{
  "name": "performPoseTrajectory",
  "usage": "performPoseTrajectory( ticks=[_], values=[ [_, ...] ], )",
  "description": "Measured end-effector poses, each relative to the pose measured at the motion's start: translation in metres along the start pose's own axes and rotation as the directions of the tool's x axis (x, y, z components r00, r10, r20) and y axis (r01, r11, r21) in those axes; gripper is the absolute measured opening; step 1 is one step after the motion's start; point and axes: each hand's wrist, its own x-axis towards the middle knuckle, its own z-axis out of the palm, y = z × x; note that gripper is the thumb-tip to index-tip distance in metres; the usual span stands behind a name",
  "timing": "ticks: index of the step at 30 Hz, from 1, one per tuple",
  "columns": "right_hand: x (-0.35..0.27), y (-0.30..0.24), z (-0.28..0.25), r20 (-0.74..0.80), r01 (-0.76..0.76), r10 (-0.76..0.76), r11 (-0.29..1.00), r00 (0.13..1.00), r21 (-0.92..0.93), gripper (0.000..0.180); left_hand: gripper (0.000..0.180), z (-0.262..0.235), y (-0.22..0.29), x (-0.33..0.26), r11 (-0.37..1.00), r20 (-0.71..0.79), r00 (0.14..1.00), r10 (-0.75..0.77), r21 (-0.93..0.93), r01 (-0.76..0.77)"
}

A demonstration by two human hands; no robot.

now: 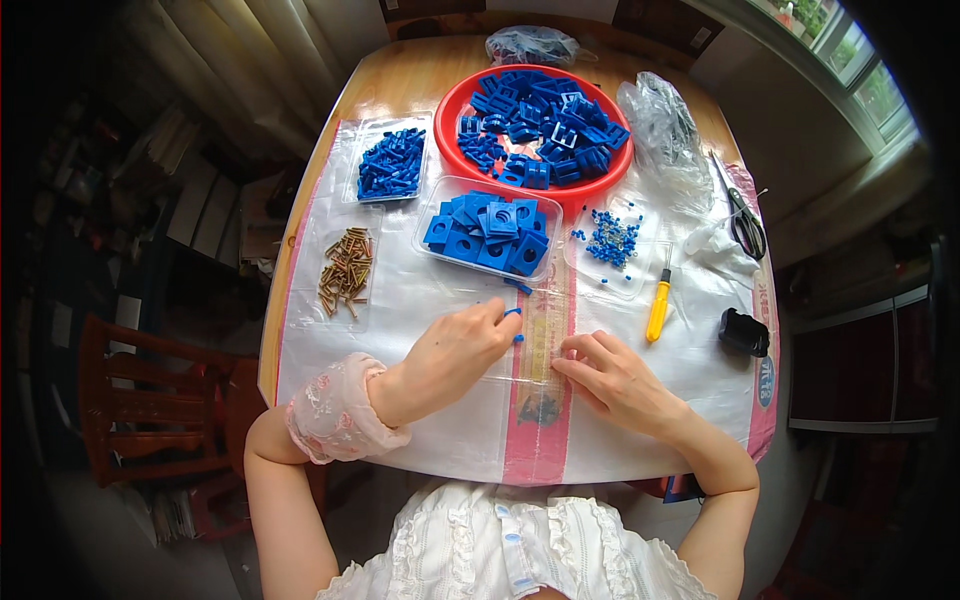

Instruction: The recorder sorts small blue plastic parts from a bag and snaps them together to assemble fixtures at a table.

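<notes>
My left hand (455, 350) pinches a small blue plastic piece (513, 313) between thumb and fingertip, just left of a long clear plastic strip (543, 335) lying on the white sheet (420, 290). My right hand (615, 380) rests with its fingertips pressing the strip's right edge. Another small blue piece (519, 339) lies beside the strip. A clear tray of square blue parts (487, 232) sits just beyond my hands.
A red bowl (448, 115) holds several blue brackets. Clear trays hold blue pegs (391, 162), brass screws (346, 270) and tiny blue rings (611, 240). A yellow-handled tool (657, 310), scissors (742, 215), a black object (744, 332) and plastic bags lie at the right. A wooden chair (150, 400) stands at the left.
</notes>
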Motion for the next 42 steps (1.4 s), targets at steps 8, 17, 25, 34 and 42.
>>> performPoseTrajectory(
  ticks=[8,17,25,34,42],
  values=[
    [-0.003,0.0,0.0,-0.006,-0.01,0.01,1.0,1.0,-0.001,0.039,0.008,-0.066,-0.081,0.031,0.971,-0.421,0.88,-0.22,-0.005,0.241],
    [-0.002,0.0,0.0,0.003,-0.013,0.013,1.0,1.0,0.005,0.038,0.016,-0.086,-0.233,0.055,0.772,-0.304,0.829,-0.469,0.315,0.552],
    [-0.001,-0.001,-0.001,-0.01,0.003,-0.003,1.0,1.0,-0.003,0.038,0.014,-0.063,-0.244,0.049,0.842,-0.275,0.876,-0.396,0.271,0.466],
    [0.0,-0.002,-0.002,-0.01,0.008,-0.008,1.0,1.0,-0.017,0.038,0.012,-0.07,-0.21,0.04,0.777,-0.429,0.817,-0.386,0.326,0.538],
    [0.0,-0.004,-0.001,-0.013,0.004,-0.004,1.0,1.0,-0.01,0.039,0.016,-0.069,-0.255,0.035,0.824,-0.389,0.849,-0.357,0.298,0.483]
  ],
)
